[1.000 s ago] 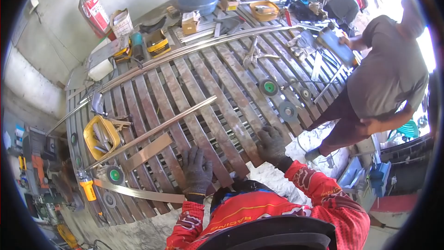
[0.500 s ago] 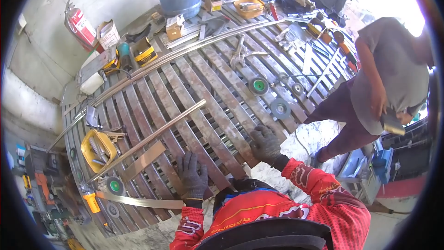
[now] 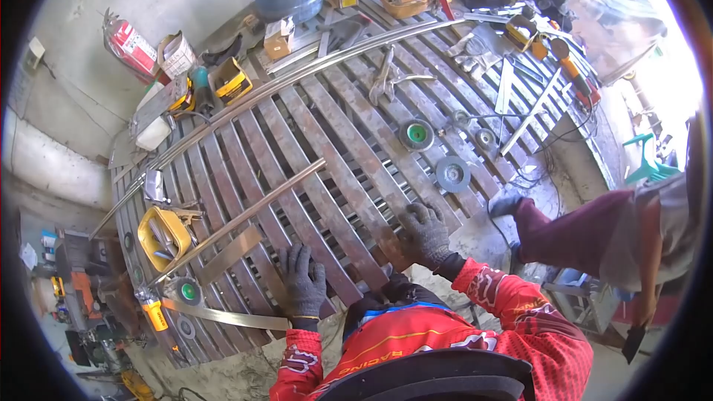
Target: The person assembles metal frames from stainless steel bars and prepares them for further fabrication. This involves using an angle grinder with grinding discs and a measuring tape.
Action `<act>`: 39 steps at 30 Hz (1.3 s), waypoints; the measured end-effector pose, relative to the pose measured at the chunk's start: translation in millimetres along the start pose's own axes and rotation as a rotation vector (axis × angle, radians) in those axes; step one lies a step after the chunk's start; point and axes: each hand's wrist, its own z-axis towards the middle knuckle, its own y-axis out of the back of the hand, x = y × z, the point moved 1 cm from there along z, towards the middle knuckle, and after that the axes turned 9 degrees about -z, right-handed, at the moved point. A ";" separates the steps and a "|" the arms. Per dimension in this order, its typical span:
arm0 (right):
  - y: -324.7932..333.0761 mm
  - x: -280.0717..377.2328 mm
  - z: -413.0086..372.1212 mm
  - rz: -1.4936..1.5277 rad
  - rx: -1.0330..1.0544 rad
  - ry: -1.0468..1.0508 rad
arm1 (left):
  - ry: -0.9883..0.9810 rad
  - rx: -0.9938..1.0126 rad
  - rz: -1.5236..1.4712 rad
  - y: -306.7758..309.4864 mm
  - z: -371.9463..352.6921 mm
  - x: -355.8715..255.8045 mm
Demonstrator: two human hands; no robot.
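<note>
Gloves cover both hands: left hand (image 3: pixel 302 282) and right hand (image 3: pixel 425 232) lie flat, fingers spread, gripping nothing, on the slatted steel table (image 3: pixel 334 126). Flat metal strip (image 3: pixel 230 318) lies just beside the left hand; the red jersey (image 3: pixel 416 334) reads "RACING".

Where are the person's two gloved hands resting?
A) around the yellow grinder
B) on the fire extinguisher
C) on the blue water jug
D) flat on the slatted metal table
D: the left hand and the right hand both lie open, palms down, on the slats of the metal table, near its edge.
</note>
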 end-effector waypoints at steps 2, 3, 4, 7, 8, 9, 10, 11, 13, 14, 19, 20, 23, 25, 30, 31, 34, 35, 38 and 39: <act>4.0 2.2 5.0 0.024 -0.005 0.002 | 0.000 -0.001 0.021 -0.5 0.4 -2.8; 7.2 2.2 9.2 0.037 -0.013 0.002 | -0.003 -0.008 0.026 -0.4 0.6 -4.1; 10.2 -0.7 15.0 0.048 -0.010 0.002 | -0.009 -0.013 0.031 0.5 1.1 -5.9; 14.6 -15.0 46.4 0.080 0.161 0.007 | -0.015 -0.038 0.156 4.0 14.3 -21.4; 14.9 -17.1 59.3 0.098 0.090 0.101 | -0.029 -0.035 0.158 2.9 25.9 -24.1; 13.8 -16.6 69.3 0.115 0.021 0.192 | -0.028 -0.053 0.092 2.9 38.6 -25.8; 9.9 -14.5 79.2 0.108 0.004 0.178 | -0.029 -0.070 0.025 3.1 54.0 -27.7; 9.6 -11.9 91.5 0.106 -0.008 0.162 | -0.047 -0.062 0.026 5.6 75.1 -34.1; 10.2 -6.1 115.1 -0.021 -0.032 0.208 | -0.235 -0.080 -0.055 9.9 126.8 -47.5; 4.8 -7.0 121.8 -0.037 -0.009 0.218 | -0.249 -0.079 -0.060 7.4 152.9 -49.1; 0.1 -4.7 131.5 -0.069 0.047 0.219 | -0.478 -0.129 -0.224 -18.8 284.9 -55.0; -2.7 -4.9 132.2 -0.053 0.067 0.190 | -0.449 -0.098 -0.261 -26.9 306.5 -57.9; -6.3 -4.2 138.1 -0.044 0.111 0.155 | -0.423 -0.100 -0.280 -60.4 379.0 -50.0; -2.9 -2.8 141.3 -0.035 0.148 0.110 | -0.445 -0.119 -0.271 -90.6 430.8 -41.1; -7.4 -3.1 145.0 -0.045 0.176 0.068 | -0.108 -0.040 -0.093 -131.3 535.3 -30.6; -7.3 -3.3 146.2 -0.051 0.187 0.059 | -0.104 -0.029 -0.103 -133.3 543.2 -31.4; -2.3 -2.4 150.3 -0.038 0.179 0.080 | 0.142 0.110 0.265 -137.3 555.1 -32.9; -3.5 -2.4 150.0 -0.040 0.173 0.084 | 0.143 0.112 0.257 -140.6 555.9 -31.3; -5.5 -1.9 148.0 -0.043 0.167 0.083 | 0.082 0.018 0.333 -144.4 551.5 -27.3; -6.5 -2.0 147.9 -0.041 0.165 0.077 | 0.079 0.017 0.333 -143.2 550.1 -24.6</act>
